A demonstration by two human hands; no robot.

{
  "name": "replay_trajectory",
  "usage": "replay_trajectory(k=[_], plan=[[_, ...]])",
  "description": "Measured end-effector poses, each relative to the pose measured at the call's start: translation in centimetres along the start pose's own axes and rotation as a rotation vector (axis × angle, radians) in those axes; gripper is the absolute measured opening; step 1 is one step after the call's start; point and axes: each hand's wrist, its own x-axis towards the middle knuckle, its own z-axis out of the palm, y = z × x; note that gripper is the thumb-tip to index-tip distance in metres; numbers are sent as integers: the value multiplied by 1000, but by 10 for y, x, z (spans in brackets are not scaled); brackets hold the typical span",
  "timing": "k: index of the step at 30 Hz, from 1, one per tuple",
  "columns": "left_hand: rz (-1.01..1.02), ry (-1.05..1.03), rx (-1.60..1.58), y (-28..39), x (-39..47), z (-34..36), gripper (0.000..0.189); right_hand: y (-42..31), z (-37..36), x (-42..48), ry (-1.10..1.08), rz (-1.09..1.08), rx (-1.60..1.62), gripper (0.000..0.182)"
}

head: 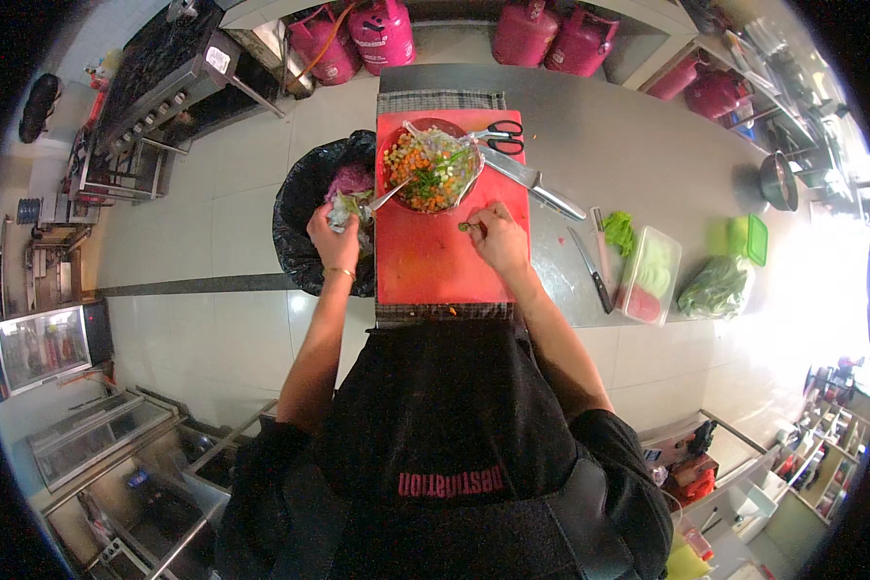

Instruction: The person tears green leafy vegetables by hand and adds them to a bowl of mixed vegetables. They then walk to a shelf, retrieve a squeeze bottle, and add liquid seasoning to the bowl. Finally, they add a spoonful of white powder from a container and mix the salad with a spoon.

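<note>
Over the bin lined with a black plastic bag, my left hand has its fingers around a crumpled pale scrap; its material is unclear. My right hand pinches a small green vegetable piece above the red cutting board. At the board's far end sits a round bowl of diced vegetables, orange, green and pale. A clear plastic bag lies partly over the bowl's contents. A metal spoon sticks out of the bowl towards my left hand.
Black-handled scissors and a broad knife lie right of the bowl. Further right on the steel table are a black-handled knife, lettuce, a clear food container and bagged greens. Pink gas cylinders stand beyond.
</note>
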Motion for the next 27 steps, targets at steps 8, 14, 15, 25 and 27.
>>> replay_trajectory(k=[8,14,15,25,27], plan=[[10,-539,-537,83,-79,-5,20,-7,-18,-6,-65,142,266,13],[-158,-781,-659,122,-74,11,22,-19,-23,-6,-139,347,905,16],[-187,-813,-687,127,-73,13,22,-22,-21,-6,-150,354,978,18],[-253,-807,-725,131,-76,16,15,-34,-13,-18,-226,613,1576,19],[-280,-825,-681,127,-74,16,15,-34,-12,-20,-247,596,1507,19]])
